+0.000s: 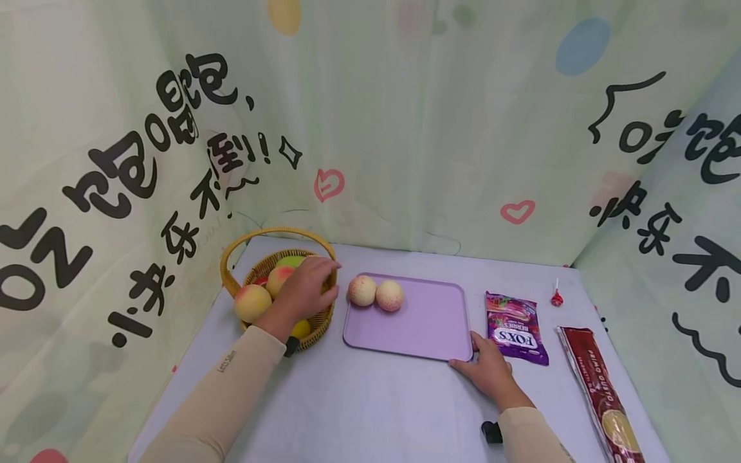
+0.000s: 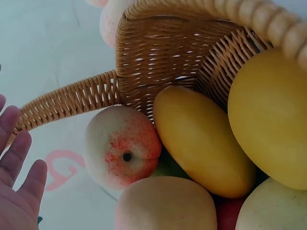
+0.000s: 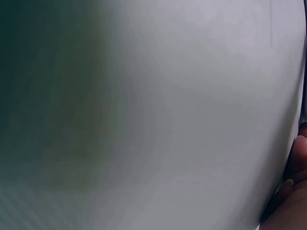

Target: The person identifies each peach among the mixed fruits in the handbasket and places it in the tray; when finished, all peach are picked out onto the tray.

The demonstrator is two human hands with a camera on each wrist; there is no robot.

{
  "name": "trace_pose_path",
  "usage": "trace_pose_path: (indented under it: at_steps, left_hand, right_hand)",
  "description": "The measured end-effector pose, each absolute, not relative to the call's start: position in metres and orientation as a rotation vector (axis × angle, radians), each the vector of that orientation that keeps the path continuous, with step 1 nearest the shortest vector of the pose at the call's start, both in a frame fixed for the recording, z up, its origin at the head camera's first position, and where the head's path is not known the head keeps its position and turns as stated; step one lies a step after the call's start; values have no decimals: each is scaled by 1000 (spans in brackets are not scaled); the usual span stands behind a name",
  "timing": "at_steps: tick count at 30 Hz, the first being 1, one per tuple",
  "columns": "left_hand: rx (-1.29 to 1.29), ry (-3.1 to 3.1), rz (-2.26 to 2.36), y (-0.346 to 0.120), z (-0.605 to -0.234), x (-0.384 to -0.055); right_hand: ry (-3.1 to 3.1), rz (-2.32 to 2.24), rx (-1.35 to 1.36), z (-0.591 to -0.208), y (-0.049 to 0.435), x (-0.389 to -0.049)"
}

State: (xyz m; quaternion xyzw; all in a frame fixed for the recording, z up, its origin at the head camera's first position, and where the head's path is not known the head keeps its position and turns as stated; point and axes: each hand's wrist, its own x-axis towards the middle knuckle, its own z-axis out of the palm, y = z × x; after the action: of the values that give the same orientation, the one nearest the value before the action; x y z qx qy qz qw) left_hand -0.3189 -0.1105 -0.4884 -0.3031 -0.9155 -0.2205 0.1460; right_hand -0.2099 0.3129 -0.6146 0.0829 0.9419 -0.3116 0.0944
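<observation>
My left hand [image 1: 305, 292] reaches over a wicker basket [image 1: 320, 329] of fruit, its fingers loosely extended and holding nothing. The left wrist view shows peaches [image 2: 125, 148] and yellow mango-like fruits [image 2: 204, 139] in the basket, with the spread fingers [image 2: 33, 179] beside its handle [image 2: 72, 100]. A light purple tray [image 1: 428, 315] lies right of the basket. Two pale, red-speckled peaches, one [image 1: 363, 290] beside the other [image 1: 390, 296], rest at its back left. At the tray's front right corner, my right hand [image 1: 492, 373] grips the edge between thumb and fingers.
Right of the tray lie a purple Fox's candy bag [image 1: 517, 328], a red lollipop [image 1: 557, 297] and a long dark red packet [image 1: 602, 395]. A printed curtain [image 1: 428, 161] surrounds the white table [image 1: 370, 411] at the back and sides.
</observation>
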Motion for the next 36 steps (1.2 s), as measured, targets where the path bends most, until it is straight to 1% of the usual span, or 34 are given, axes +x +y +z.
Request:
trace_pose_path:
  at_steps: [8, 21, 36]
  left_hand:
    - [-865, -2619, -649, -116, -488, -321]
    - [-737, -2693, -653, -124, -496, -332]
    - [-611, -2863, -584, -122, -488, -338]
  right_hand:
    - [2786, -926, 251, -611, 312, -210]
    - [2787, -918, 256, -612, 312, -210]
    - [2781, -907, 260, -608, 311, -209]
